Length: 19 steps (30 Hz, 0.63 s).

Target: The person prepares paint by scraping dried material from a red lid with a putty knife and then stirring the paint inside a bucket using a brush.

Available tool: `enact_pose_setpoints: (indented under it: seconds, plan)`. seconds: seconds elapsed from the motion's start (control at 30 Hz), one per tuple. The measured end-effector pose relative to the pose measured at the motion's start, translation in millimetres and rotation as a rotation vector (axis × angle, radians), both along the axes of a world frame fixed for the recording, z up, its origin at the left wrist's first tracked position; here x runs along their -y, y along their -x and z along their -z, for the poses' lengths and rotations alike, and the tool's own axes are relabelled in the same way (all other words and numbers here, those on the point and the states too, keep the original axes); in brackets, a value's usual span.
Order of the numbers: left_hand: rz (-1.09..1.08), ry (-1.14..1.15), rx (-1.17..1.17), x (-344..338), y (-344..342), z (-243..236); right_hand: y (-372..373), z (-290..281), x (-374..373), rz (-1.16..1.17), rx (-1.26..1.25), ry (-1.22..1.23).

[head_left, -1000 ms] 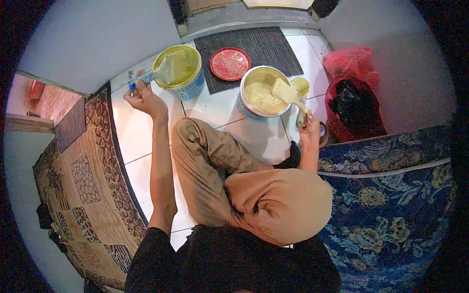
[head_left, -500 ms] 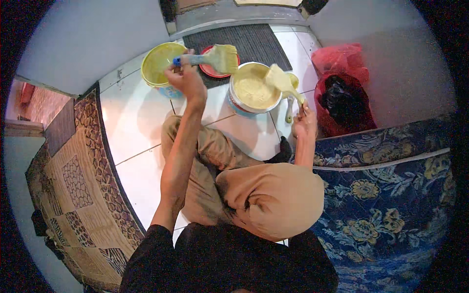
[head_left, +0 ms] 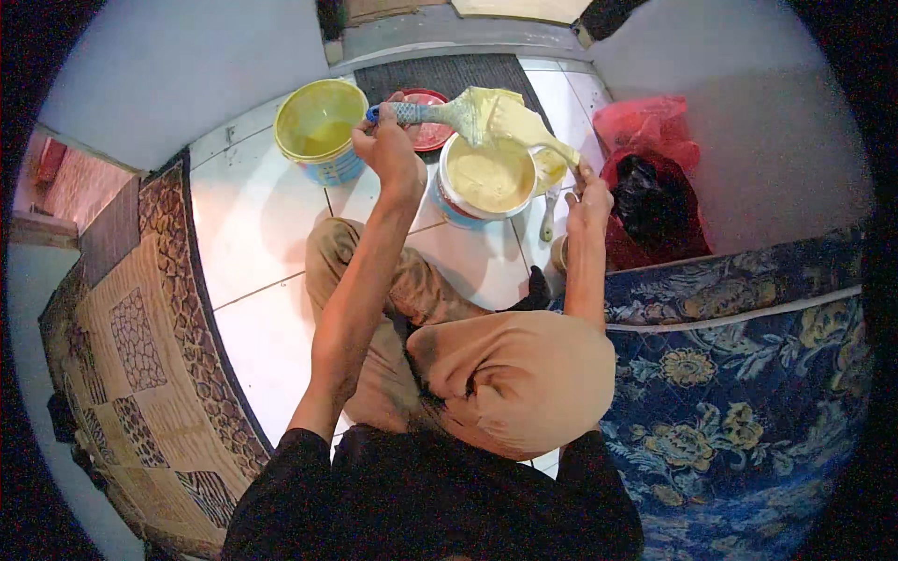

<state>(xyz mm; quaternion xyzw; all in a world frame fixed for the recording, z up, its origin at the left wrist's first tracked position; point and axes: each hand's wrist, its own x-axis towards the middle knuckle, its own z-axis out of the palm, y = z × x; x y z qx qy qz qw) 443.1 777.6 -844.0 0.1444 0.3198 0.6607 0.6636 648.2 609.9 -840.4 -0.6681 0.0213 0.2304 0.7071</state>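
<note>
My left hand (head_left: 391, 157) is closed around the handle of a wide paintbrush (head_left: 451, 114), grey with a blue end. Its cream-coated head points right, above the far rim of a white bucket (head_left: 460, 211) holding thick cream paint (head_left: 488, 178). My right hand (head_left: 589, 198) grips a flat, cream-coated tool (head_left: 554, 146); the coating hides its exact kind. The tool's broad end meets or overlaps the brush head, and I cannot tell exactly where they touch. Beside the bucket's right side lies another paint-smeared tool with a greenish handle (head_left: 547, 224).
A yellow bucket (head_left: 323, 166) stands to the left of the paint. Behind are a red lid (head_left: 430, 138) and a dark ribbed mat (head_left: 500, 73). Red and black plastic bags (head_left: 650, 201) lie at right, near a blue floral mattress (head_left: 720, 374). A patterned rug (head_left: 159, 346) lies left.
My left hand has moved the paintbrush to the right. The right-hand tool has shifted slightly up and left, so the two heads, apart before, now meet or overlap above the bucket.
</note>
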Motion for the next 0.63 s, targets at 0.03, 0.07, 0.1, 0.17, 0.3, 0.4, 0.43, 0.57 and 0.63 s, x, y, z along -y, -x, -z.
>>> enact_pose_setpoints:
  seconds: [0.03, 0.07, 0.1, 0.17, 0.3, 0.4, 0.43, 0.57, 0.63]
  plan:
    - [-0.009, -0.007, 0.028, -3.4, 9.1, -1.8, 4.9, -1.9, -6.1, -0.012, -0.008, -0.003]
    - [0.029, -0.014, -0.013, -3.4, 23.3, -10.6, 9.9, -3.5, -14.2, -0.068, 0.015, -0.016]
    - [0.011, -0.016, -0.024, -14.0, 37.1, -4.8, 14.2, -1.9, -23.8, -0.127, 0.036, -0.03]
    - [-0.093, -0.053, -0.157, -58.1, 83.2, 13.6, 50.2, -21.9, -56.7, -0.204, 0.009, -0.14]
    - [-0.384, -0.131, -0.194, -83.4, 133.7, -33.3, 85.3, -19.3, -138.1, -0.346, 0.07, -0.137]
    - [-0.481, -0.35, -0.423, -103.0, 179.2, -40.4, 108.6, 5.4, -192.4, -0.42, 0.207, -0.114]
    - [-0.501, -0.367, -0.441, -109.6, 192.0, -44.3, 115.5, 17.0, -212.2, -0.458, 0.288, -0.082]
    - [-0.682, -0.587, -0.801, -129.0, 214.6, -57.7, 140.6, 19.4, -229.0, -0.625, 0.632, 0.002]
    - [-0.602, -0.63, -0.629, -131.8, 180.5, -72.5, 118.8, 75.7, -289.9, -0.86, 1.469, 0.537]
